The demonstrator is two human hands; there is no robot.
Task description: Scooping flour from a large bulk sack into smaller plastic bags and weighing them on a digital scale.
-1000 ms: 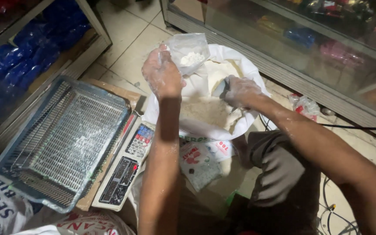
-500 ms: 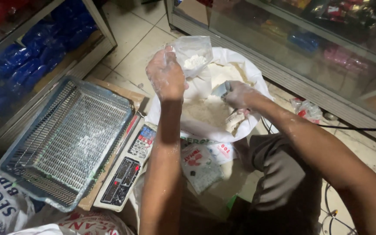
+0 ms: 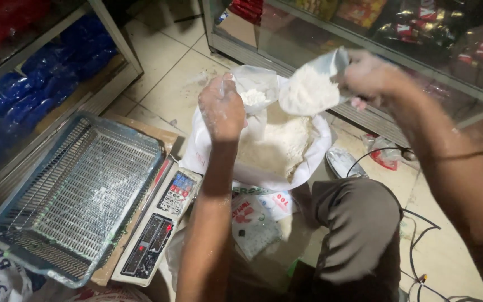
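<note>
Fingers of the left hand [image 3: 223,109] pinch shut on the rim of a small clear bag [image 3: 255,89] — a little white flour sits inside it. Just beside it, the right hand [image 3: 371,74] is closed around a scoop [image 3: 312,85] heaped with flour, tilted toward the bag's mouth. Both hang over the big white sack [image 3: 269,146] — open, flour-filled — standing on the tiled floor [image 3: 169,84].

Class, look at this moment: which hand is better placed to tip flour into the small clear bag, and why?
The right hand. It holds a scoop heaped with flour, raised beside the bag. The left hand is busy gripping the bag above the sack.
</note>
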